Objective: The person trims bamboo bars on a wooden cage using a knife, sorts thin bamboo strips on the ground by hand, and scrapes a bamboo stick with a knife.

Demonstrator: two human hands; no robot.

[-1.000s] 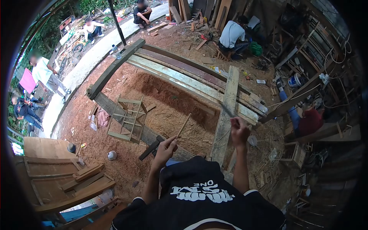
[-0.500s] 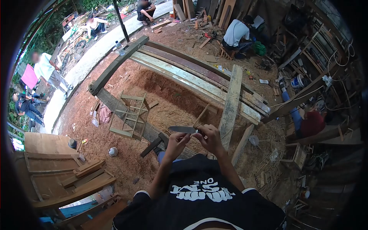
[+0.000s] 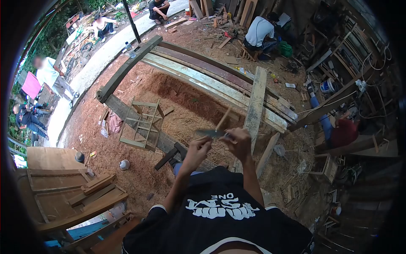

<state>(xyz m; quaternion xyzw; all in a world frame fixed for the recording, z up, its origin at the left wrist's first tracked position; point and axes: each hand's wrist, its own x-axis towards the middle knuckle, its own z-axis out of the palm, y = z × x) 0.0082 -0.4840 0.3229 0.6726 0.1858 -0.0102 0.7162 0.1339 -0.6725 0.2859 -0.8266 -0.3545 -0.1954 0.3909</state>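
My right hand (image 3: 238, 142) is closed on a knife (image 3: 209, 133), whose blurred blade points left toward my other hand. My left hand (image 3: 197, 154) is closed just below the blade, around the lower part of a thin wooden stick (image 3: 223, 120). The stick slants up and to the right, passing by the blade. Where exactly blade and stick touch is too blurred to tell. Beneath my left hand a dark hammer-like tool (image 3: 171, 155) lies on a plank. A small wooden frame (image 3: 141, 125) stands to its left.
Long boards (image 3: 198, 78) lie across the beams ahead, with a thick beam (image 3: 256, 101) at right. A bottle (image 3: 130, 51) stands at the far corner. A co-worker in white (image 3: 259, 34) crouches beyond, another in red (image 3: 343, 133) sits at right. Stacked wood (image 3: 97, 190) is at lower left.
The knife came from the right to the stick between my hands. Since half a second ago, my hands have moved slightly apart and the stick's top shows more upright.
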